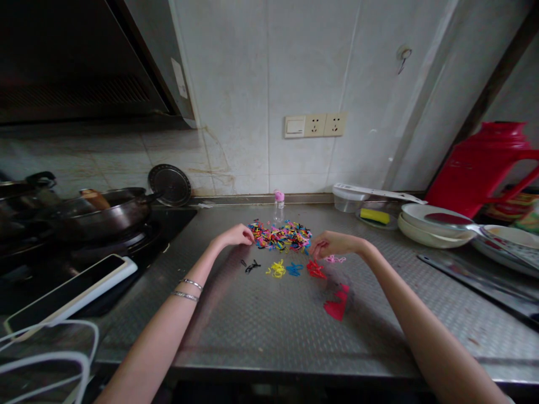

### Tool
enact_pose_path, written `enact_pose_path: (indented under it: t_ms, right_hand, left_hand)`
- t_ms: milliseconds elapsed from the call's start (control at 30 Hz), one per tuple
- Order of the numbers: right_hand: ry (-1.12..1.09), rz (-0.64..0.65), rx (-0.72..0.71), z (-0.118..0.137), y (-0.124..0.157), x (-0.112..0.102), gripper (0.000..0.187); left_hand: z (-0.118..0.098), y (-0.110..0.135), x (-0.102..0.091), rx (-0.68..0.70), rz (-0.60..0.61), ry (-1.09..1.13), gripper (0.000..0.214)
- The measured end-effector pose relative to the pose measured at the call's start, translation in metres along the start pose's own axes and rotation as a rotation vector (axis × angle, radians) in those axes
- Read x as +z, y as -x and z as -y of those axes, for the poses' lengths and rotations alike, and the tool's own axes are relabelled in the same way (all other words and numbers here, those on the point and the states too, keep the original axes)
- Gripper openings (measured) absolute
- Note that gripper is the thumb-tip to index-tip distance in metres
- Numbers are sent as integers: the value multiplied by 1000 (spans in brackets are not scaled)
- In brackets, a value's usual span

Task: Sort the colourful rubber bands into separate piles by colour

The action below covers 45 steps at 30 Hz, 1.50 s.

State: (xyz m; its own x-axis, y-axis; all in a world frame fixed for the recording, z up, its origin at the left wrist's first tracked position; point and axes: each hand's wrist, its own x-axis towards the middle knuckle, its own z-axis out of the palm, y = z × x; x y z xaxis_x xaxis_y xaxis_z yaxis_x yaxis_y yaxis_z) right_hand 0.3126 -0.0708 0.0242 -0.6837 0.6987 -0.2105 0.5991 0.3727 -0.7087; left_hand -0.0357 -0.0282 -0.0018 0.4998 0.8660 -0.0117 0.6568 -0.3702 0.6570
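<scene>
A mixed heap of small coloured rubber bands (282, 235) lies on the metal counter. At its left edge my left hand (238, 234) has its fingertips pinched together; whatever they hold is too small to make out. My right hand (330, 244) is at the heap's right edge, fingers curled down and closed, their tips just above the red bands (315, 270). Sorted little piles run in a row in front: black bands (251, 266), yellow bands (277, 269), blue bands (294, 269) and, partly beside my right hand, pink bands (336, 258).
Behind the heap stands a clear bottle with a pink cap (279, 205). A torn red piece (337, 303) lies nearer me. Pans (105, 216) and a white-edged device (71, 294) are left; bowls (433, 230), a knife (475, 283) and a red thermos (484, 168) are right.
</scene>
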Motion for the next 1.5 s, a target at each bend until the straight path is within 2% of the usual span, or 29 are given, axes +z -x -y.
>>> enact_pose_path:
  t_ms: [267, 467, 633, 733, 833, 933, 1033, 1200, 1333, 1500]
  right_hand:
    - [-27, -217, 21, -9, -3, -4, 26]
    - [10, -259, -16, -17, -11, 0, 26]
    - [61, -329, -22, -15, -11, 2, 28]
    - [146, -422, -25, -15, -10, 1, 26]
    - [289, -507, -4, -18, -12, 2, 25]
    - [376, -503, 24, -21, -15, 4, 28]
    - [405, -491, 39, -22, -18, 8, 30]
    - [434, -465, 14, -24, -22, 13, 33]
    - [464, -464, -12, -25, -23, 14, 35]
    - [462, -486, -40, -25, -24, 16, 33]
  left_hand:
    - [-5, -1, 6, 25, 2, -1, 17]
    - [-6, -7, 16, 66, -5, -42, 16]
    - [-11, -5, 15, 56, -29, -62, 16]
    - [-13, -2, 9, 28, -108, -109, 16]
    - [-15, -1, 3, -17, -281, -178, 18]
    - [-28, -3, 5, 9, -377, -181, 18]
    - [-55, -5, 22, 106, -282, -126, 18]
    - [-97, -4, 68, 291, -32, -142, 14]
    - [-106, -1, 91, 348, 66, -177, 14]
    - [-107, 0, 91, 370, 87, -164, 17]
